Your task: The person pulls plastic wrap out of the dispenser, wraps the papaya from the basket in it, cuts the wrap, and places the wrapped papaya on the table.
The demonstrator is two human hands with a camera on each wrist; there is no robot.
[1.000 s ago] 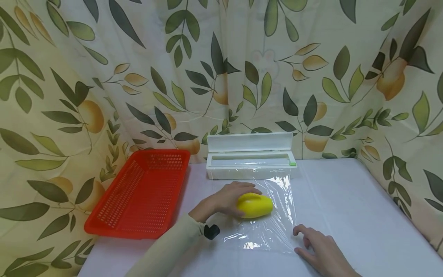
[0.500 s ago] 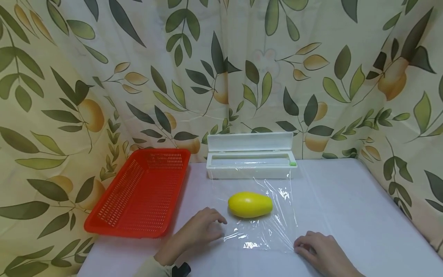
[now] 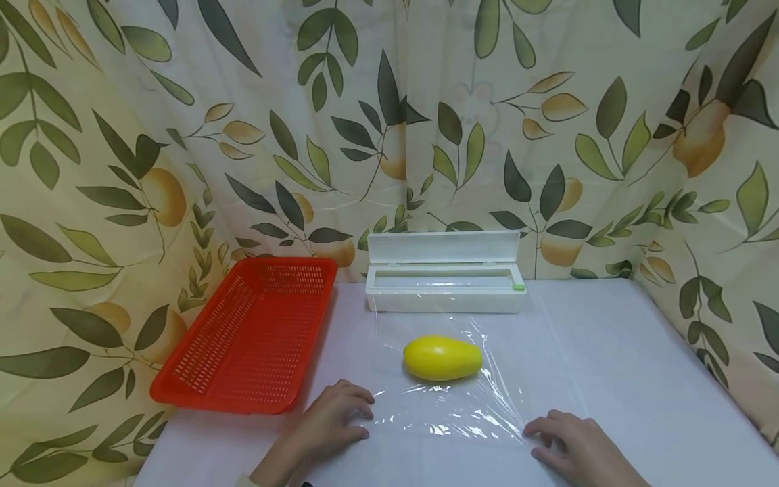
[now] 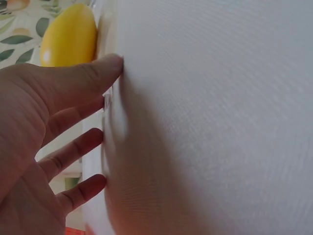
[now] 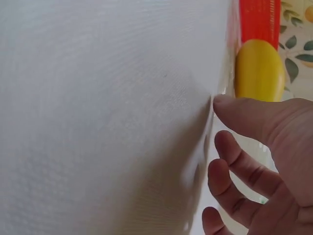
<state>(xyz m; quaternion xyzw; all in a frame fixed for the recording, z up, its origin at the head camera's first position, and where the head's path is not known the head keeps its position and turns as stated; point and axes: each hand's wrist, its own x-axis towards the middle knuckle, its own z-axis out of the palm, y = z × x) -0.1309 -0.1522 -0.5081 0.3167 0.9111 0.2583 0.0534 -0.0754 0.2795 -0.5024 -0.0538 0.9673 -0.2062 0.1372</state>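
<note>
A smooth yellow fruit, papaya-like in shape, lies on a sheet of clear cling film. The film runs out from a white cling film dispenser, whose lid stands raised. My left hand is at the film's near left corner, thumb and fingers spread apart; its thumb is at the white surface in the left wrist view. At the near right corner, my right hand has its fingertips at the film's edge, where creases gather. Its thumb stays apart from the loosely bent fingers.
A red perforated plastic basket stands on the left of the table, close to the left forearm. White cloth covers the table. Behind and at both sides hangs a leaf-patterned curtain.
My left hand has let go of the yellow fruit and drawn back to the film's near left corner. My right hand stays at the near right corner, its fingers shifting slightly.
</note>
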